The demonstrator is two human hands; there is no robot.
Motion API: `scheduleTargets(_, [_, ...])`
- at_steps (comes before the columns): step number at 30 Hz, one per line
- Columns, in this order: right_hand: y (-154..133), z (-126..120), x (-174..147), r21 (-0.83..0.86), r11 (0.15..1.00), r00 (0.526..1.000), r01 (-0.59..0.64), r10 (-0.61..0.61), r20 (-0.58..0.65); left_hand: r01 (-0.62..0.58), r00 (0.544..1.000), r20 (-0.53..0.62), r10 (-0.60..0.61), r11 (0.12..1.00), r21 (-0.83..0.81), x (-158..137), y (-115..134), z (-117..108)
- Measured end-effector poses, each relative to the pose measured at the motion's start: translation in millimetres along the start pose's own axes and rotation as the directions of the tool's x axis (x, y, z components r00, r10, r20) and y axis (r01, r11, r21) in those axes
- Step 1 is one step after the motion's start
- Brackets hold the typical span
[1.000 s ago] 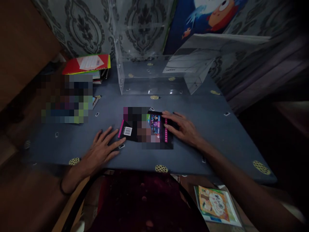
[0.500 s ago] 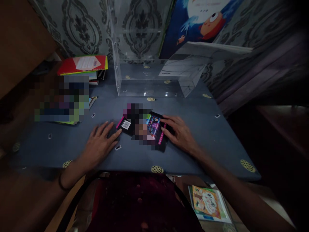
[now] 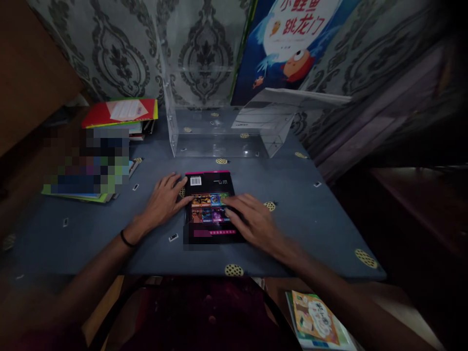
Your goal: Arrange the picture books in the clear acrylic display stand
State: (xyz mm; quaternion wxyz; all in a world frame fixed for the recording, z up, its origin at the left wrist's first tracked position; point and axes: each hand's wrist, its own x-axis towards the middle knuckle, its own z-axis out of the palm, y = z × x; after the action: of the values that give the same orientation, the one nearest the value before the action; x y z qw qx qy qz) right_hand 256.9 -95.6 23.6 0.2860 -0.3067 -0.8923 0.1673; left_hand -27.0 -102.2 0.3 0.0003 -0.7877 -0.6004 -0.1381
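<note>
A black book (image 3: 215,184) with pink edging, a white barcode and rows of colourful small pictures lies flat on the table, its back cover up. My left hand (image 3: 166,197) rests at the book's left edge, fingers spread, with thumb and fingertips touching the border. Across the right side of the cover lies my right hand (image 3: 252,217), its fingers stretched over the pictures and partly hiding them. Neither hand grips the book. Blurring covers the lower left corner of the book.
A clear acrylic stand (image 3: 219,146) with an open white sheet or booklet (image 3: 278,105) is behind the book. Stacked books (image 3: 117,114) and a blurred pile (image 3: 87,170) sit at left. A picture book (image 3: 278,53) leans at the wall. More books (image 3: 316,317) lie below the table's front edge.
The book was turned at an angle with its cover bent or raised; now it lies flat and straight. Both hands have come in closer over it, and the camera view has shifted slightly.
</note>
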Motion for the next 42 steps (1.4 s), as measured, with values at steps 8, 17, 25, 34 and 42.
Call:
scheduleTargets(8, [-8.5, 62.4, 106.6, 0.214, 0.977, 0.958, -0.025, -0.038, 0.283, -0.014, 0.999, -0.049, 0.012, 0.999, -0.033, -3.6, -3.1, 6.3])
scheduleTargets(17, [50.0, 37.4, 67.6, 0.135, 0.974, 0.964, -0.181, 0.149, 0.22, 0.011, 0.998, -0.056, -0.012, 1.0, -0.014, -4.2, 0.9, 4.1])
scheduleTargets(25, [69.7, 28.3, 47.6, 0.083, 0.99, 0.986, -0.116, 0.105, 0.132, -0.006, 0.999, -0.05, 0.005, 1.0, -0.02, 3.7, -6.3, 5.9])
scheduleTargets(34, [69.8, 31.6, 48.6, 0.005, 0.997, 0.986, -0.071, 0.069, 0.153, -0.008, 1.0, 0.01, 0.008, 1.0, -0.003, 10.2, -6.7, 4.9])
scheduleTargets(42, [64.6, 34.1, 48.8, -0.074, 0.996, 0.987, -0.047, 0.058, 0.152, -0.092, 0.995, 0.02, 0.093, 0.994, -0.051, -39.1, 26.5, -5.1])
